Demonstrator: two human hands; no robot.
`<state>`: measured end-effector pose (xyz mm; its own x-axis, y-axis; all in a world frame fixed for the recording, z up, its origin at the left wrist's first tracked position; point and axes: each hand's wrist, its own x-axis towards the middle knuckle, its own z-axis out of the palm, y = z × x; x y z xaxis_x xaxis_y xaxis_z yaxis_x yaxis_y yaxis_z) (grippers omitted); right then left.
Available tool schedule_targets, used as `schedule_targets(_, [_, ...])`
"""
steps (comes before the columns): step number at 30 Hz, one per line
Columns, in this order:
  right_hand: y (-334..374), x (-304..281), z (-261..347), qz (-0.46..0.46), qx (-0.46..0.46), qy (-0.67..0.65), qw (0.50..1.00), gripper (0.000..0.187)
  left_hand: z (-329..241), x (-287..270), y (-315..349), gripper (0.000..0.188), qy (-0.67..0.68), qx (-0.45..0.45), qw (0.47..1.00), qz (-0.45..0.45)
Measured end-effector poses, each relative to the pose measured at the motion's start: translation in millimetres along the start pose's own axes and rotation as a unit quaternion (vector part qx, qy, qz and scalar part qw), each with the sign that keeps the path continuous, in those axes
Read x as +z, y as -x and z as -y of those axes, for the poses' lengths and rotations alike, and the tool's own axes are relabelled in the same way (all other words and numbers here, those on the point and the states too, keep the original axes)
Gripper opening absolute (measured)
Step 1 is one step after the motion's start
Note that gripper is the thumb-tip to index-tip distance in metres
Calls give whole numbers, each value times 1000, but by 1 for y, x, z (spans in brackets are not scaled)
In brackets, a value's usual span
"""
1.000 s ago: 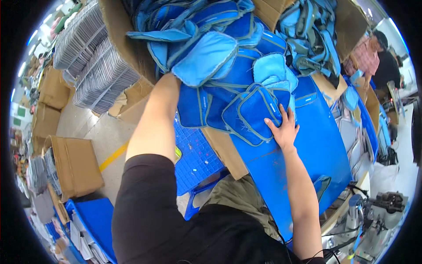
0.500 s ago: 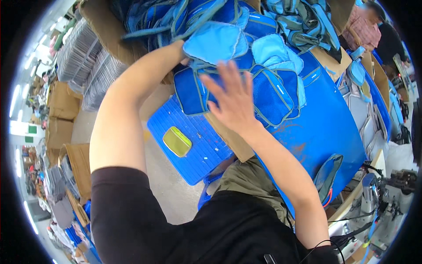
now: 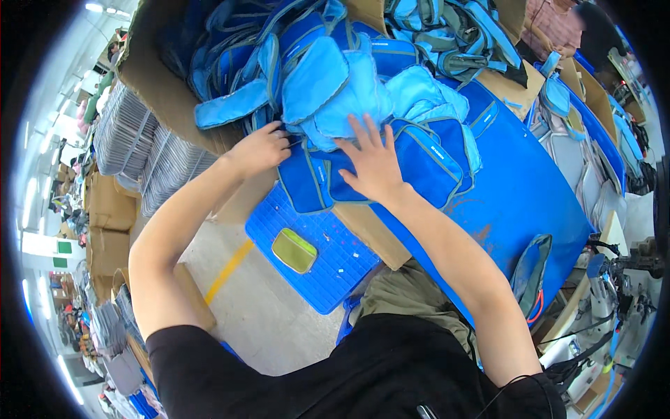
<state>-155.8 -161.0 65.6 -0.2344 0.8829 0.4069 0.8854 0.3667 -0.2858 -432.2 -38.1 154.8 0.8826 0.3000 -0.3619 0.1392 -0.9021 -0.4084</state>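
Light-blue fabric pouch pieces [image 3: 315, 80] with grey-edged seams lie heaped at the mouth of a cardboard box [image 3: 143, 105]. My right hand [image 3: 375, 167] has its fingers spread, their tips on the lower edge of the light-blue pieces. At the left edge of the same pieces is my left hand [image 3: 259, 151], its fingers curled in; what they hold, if anything, is hidden. Darker blue mesh pouches [image 3: 427, 155] with grey binding lie under and beside my right hand, on a blue table surface [image 3: 520, 181].
More blue pouches [image 3: 241, 52] fill the box, and another pile [image 3: 453, 35] stands behind. Below is a blue plastic platform [image 3: 324, 279] with a yellow-green pouch [image 3: 294, 250]. Bundled grey sheets [image 3: 125, 133] stand at left, a sewing machine [image 3: 604, 279] at right. Another person [image 3: 555, 24] is at upper right.
My left hand has drawn back toward me from behind the light-blue piece. My right hand has come down onto the pile, and the light-blue pieces now lie spread overlapping. The view has shifted slightly.
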Motion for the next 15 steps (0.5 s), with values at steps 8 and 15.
schedule_targets(8, [20,-6,24,-41,-23,-27,999,73,-5,8,77,51,-90,-295,907,-285])
schedule_targets(15, [21,14,50,-13,-99,10,995,82,-14,42,84,113,-124,-609,575,-532])
